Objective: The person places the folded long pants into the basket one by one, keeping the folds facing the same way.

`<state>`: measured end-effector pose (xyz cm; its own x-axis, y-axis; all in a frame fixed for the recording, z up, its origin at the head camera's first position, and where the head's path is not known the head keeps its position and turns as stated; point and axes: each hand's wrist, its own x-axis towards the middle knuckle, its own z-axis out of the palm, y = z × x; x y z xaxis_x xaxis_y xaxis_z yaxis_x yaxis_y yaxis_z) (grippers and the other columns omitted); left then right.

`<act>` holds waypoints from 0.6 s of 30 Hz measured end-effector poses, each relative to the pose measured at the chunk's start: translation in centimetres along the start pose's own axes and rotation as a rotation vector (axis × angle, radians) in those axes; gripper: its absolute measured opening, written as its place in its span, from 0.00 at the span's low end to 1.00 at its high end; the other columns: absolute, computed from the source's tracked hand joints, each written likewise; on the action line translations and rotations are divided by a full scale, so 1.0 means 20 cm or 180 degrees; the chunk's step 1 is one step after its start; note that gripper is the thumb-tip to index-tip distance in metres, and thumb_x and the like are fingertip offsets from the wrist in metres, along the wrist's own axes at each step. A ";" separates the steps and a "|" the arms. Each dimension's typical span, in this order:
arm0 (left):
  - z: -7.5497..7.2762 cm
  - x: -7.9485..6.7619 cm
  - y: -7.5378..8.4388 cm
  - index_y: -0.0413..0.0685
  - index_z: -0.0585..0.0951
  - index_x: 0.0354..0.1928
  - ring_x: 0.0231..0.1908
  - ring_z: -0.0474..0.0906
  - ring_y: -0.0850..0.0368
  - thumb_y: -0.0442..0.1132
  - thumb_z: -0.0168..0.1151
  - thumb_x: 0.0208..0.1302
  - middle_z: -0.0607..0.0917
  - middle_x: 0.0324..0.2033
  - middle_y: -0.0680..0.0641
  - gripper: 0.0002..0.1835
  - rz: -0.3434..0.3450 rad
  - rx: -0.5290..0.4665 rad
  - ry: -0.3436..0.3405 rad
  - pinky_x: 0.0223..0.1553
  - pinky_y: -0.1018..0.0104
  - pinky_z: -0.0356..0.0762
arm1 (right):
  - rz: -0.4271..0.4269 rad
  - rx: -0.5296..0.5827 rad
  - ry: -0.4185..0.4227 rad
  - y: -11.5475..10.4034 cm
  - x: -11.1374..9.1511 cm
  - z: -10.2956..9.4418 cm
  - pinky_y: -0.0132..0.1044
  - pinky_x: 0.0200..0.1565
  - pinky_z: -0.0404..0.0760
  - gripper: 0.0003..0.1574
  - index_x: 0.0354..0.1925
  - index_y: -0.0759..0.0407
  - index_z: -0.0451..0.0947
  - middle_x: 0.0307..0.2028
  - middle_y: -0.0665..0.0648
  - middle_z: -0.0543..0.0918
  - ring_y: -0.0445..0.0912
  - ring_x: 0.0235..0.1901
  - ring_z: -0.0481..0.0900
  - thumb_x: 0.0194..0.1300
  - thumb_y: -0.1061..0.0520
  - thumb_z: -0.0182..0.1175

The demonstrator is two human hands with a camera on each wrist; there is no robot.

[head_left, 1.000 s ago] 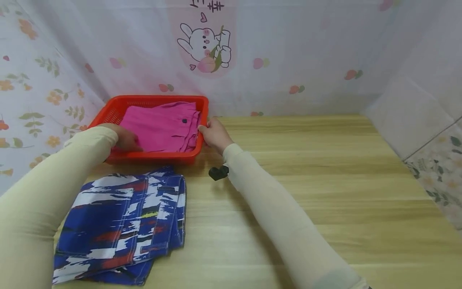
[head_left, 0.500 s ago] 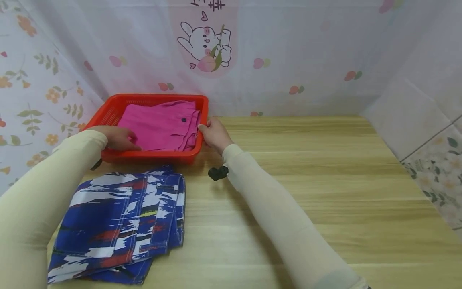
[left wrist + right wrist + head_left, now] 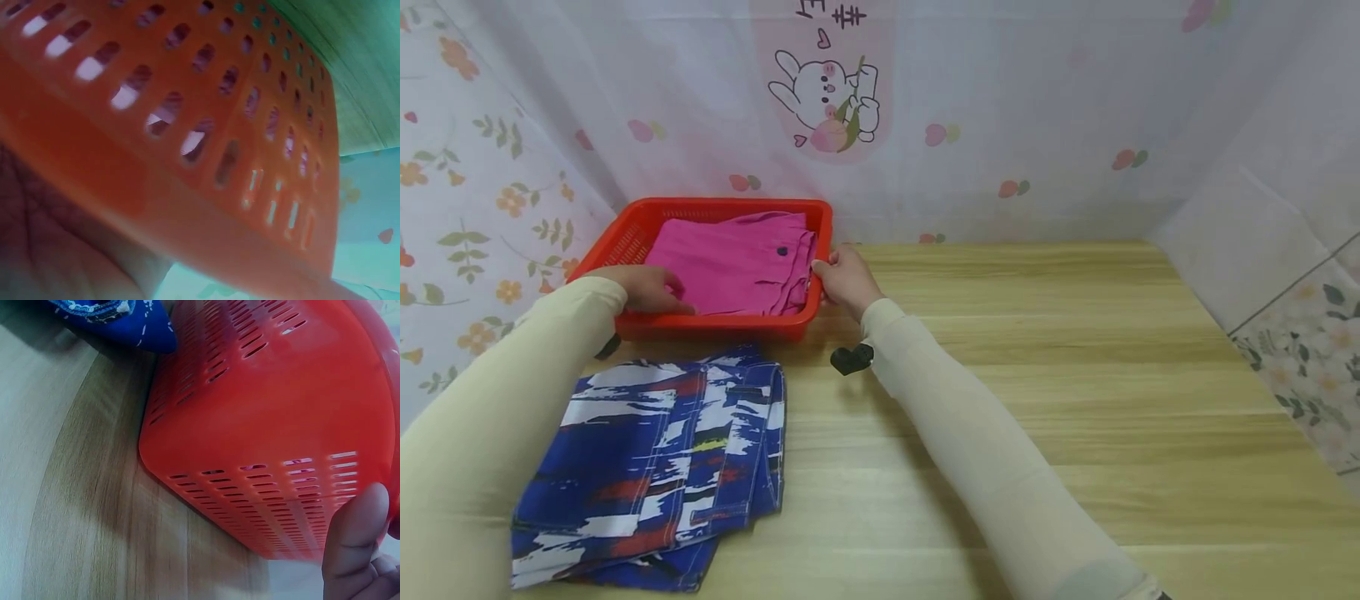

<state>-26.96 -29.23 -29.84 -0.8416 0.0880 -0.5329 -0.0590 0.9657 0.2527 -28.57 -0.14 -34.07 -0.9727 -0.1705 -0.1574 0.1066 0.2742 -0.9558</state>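
Room right of basket [image 3: 752, 331], curtain [image 3: 1000, 92] behind

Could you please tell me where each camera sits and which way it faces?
Head: on the head, facing forward and down at the red plastic basket; left hand, right hand and sleeved forearms show.
Left wrist: on that wrist, facing the basket closely; palm shows.
Right wrist: on that wrist, facing basket and tabletop; fingers show.
Both wrist views share the slotted basket.

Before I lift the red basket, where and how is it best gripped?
Probably by the rim at the left and right ends, one hand coming in from each side. The red basket's rim runs round the top as a lip, and opposite holds should balance the pink garment inside. The right hand holds the right end.
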 end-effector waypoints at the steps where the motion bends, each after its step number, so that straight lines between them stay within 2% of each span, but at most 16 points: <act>1: 0.00 0.00 0.00 0.39 0.67 0.59 0.42 0.71 0.38 0.60 0.72 0.38 0.75 0.44 0.36 0.48 -0.0014 -0.0033 0.0001 0.29 0.58 0.79 | 0.0008 0.0007 -0.0003 0.00 0.00 0.00 0.32 0.22 0.79 0.14 0.41 0.61 0.64 0.28 0.60 0.74 0.45 0.16 0.73 0.67 0.52 0.53; 5: 0.00 0.00 0.02 0.39 0.66 0.59 0.42 0.70 0.37 0.60 0.72 0.39 0.73 0.45 0.35 0.48 -0.0045 -0.0077 0.0013 0.30 0.57 0.79 | 0.0013 -0.0016 0.0005 0.00 0.01 0.00 0.39 0.29 0.81 0.14 0.40 0.61 0.64 0.27 0.59 0.74 0.47 0.17 0.74 0.67 0.52 0.53; 9: 0.01 0.00 0.01 0.39 0.67 0.59 0.41 0.72 0.39 0.59 0.71 0.40 0.75 0.44 0.36 0.47 0.0020 -0.0061 0.0119 0.29 0.57 0.79 | 0.0047 0.0027 0.0009 0.01 0.02 -0.01 0.46 0.37 0.81 0.14 0.40 0.60 0.64 0.28 0.59 0.74 0.52 0.20 0.76 0.67 0.52 0.54; 14: 0.02 0.00 -0.04 0.39 0.68 0.58 0.38 0.73 0.41 0.62 0.69 0.41 0.77 0.42 0.38 0.46 0.0082 -0.0059 0.0285 0.29 0.57 0.79 | 0.0082 0.0046 -0.0021 0.00 0.02 -0.01 0.37 0.28 0.81 0.14 0.40 0.60 0.64 0.29 0.59 0.74 0.52 0.21 0.76 0.66 0.52 0.54; 16: 0.03 -0.01 -0.04 0.38 0.68 0.58 0.38 0.74 0.42 0.64 0.67 0.42 0.78 0.42 0.38 0.47 0.0101 -0.0028 0.0428 0.29 0.55 0.79 | 0.0075 0.0033 -0.0029 0.00 0.02 0.00 0.33 0.24 0.79 0.13 0.40 0.60 0.64 0.29 0.59 0.74 0.52 0.22 0.76 0.67 0.52 0.54; 18: 0.03 -0.05 -0.03 0.36 0.68 0.59 0.38 0.74 0.41 0.65 0.65 0.46 0.78 0.43 0.36 0.47 0.0159 0.0014 0.0663 0.31 0.51 0.78 | 0.0076 0.0022 -0.0027 0.00 0.02 0.00 0.32 0.22 0.78 0.13 0.40 0.60 0.64 0.29 0.59 0.75 0.51 0.20 0.76 0.66 0.52 0.54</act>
<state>-25.75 -29.81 -29.89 -0.9362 0.0839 -0.3413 -0.0124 0.9626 0.2707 -28.98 -0.19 -34.21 -0.9681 -0.1720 -0.1823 0.1312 0.2719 -0.9533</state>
